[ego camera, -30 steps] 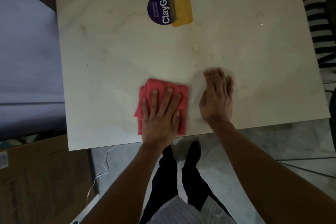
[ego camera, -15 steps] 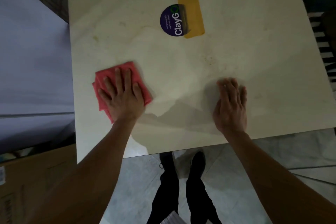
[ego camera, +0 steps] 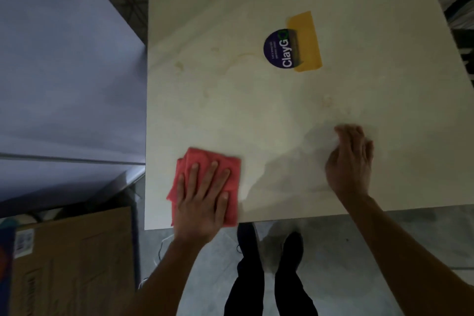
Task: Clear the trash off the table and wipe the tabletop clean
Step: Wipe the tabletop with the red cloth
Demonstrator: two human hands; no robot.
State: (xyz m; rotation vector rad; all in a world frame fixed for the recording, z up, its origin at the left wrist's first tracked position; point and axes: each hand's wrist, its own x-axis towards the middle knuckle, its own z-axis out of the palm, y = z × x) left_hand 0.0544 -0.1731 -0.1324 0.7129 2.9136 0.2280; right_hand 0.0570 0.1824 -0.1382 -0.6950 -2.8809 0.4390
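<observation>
head view: left hand (ego camera: 202,202) flat on red cloth (ego camera: 205,161), table (ego camera: 256,110).

From my screen, the tabletop (ego camera: 256,115) looked like smooth, pale laminate with a faint marbled pattern and a dull sheen, marked by yellowish stains. The red cloth (ego camera: 205,159) appeared soft, matt and folded in layers. A round sticker (ego camera: 278,49) seemed glossy; the yellow tape (ego camera: 306,41) over it looked matt and papery. The cardboard box (ego camera: 77,259) was brown and dull. The floor (ego camera: 359,238) looked like mottled grey stone.
</observation>
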